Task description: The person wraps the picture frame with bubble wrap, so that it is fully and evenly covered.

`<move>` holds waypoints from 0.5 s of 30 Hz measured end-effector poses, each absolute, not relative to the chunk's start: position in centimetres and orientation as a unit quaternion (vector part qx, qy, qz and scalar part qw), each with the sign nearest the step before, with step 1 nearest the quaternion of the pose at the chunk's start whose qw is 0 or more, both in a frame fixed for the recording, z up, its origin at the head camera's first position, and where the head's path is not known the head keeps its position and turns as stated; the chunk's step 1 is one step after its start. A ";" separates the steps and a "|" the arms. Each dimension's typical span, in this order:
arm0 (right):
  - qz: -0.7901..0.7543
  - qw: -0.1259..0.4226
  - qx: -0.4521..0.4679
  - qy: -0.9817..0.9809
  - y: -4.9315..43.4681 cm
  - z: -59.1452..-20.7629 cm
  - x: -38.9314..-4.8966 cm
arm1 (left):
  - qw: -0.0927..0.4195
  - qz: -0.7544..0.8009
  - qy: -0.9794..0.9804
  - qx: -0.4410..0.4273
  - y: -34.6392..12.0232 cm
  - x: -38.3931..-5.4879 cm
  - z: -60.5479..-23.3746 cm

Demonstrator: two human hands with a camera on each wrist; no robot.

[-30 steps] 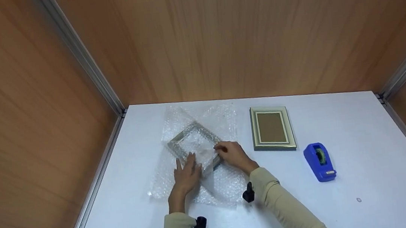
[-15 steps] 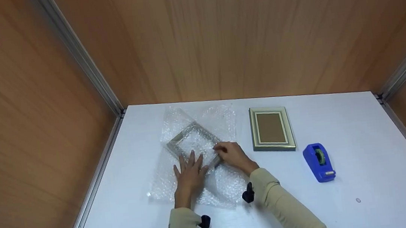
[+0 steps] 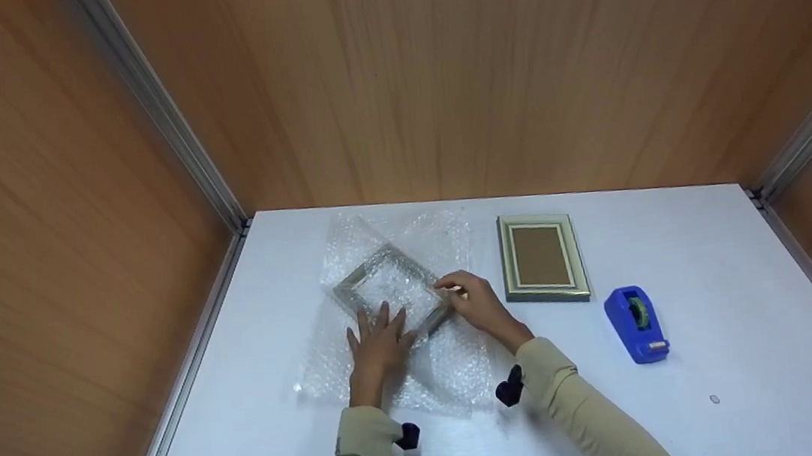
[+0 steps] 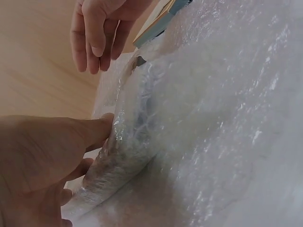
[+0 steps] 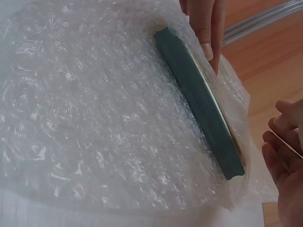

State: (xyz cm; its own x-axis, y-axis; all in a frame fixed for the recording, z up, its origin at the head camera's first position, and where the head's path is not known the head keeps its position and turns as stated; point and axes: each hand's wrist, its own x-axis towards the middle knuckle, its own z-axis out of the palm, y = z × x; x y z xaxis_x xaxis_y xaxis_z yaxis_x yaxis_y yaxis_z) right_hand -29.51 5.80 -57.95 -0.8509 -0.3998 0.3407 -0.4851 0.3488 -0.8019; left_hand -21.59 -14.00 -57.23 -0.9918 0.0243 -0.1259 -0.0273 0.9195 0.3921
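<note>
A picture frame [image 3: 358, 278] lies diagonally under a layer of clear bubble wrap [image 3: 460, 385] on the white table. In the right wrist view its green side [image 5: 201, 106] shows uncovered at the wrap's edge. My left hand [image 3: 376, 352] rests on the wrapped frame's near-left side with fingers spread; the thumb [image 4: 97, 132] touches the film in the left wrist view. Just off the frame's right corner is my right hand [image 3: 481, 307]. Its fingers [image 4: 92, 42] bend loosely, and nothing can be made out between them.
A second frame [image 3: 576, 248], cream and green with a brown centre, lies to the right. Nearer stands a blue tape dispenser [image 3: 637, 328]. A small clear scrap [image 3: 714, 399] is on the table [image 3: 747, 313]. Wooden panels [image 3: 480, 69] enclose the back and sides.
My right hand has pulled back slightly to the right from the frame's corner, and its fingers have loosened. My left hand has shifted a little to the right and spread its fingers.
</note>
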 end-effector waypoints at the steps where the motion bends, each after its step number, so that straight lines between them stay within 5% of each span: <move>1: 0.499 0.045 0.269 -0.822 6.1 -57.9 -29.4 | 0.067 0.199 0.978 -0.002 -14.0 -21.6 -57.2; 15: 0.408 -0.021 0.295 -0.864 9.9 -58.1 -26.6 | 0.065 0.196 0.978 -0.005 -13.9 -21.8 -56.9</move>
State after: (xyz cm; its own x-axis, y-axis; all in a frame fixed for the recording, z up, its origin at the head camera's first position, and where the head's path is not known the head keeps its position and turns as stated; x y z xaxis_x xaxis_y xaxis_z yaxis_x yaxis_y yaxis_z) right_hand -26.55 9.88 -58.05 -0.8250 -0.5267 0.2049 -0.4927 0.4925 -0.7174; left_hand -21.76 -13.91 -56.93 -0.9914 0.0162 -0.1299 -0.0352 0.9228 0.3837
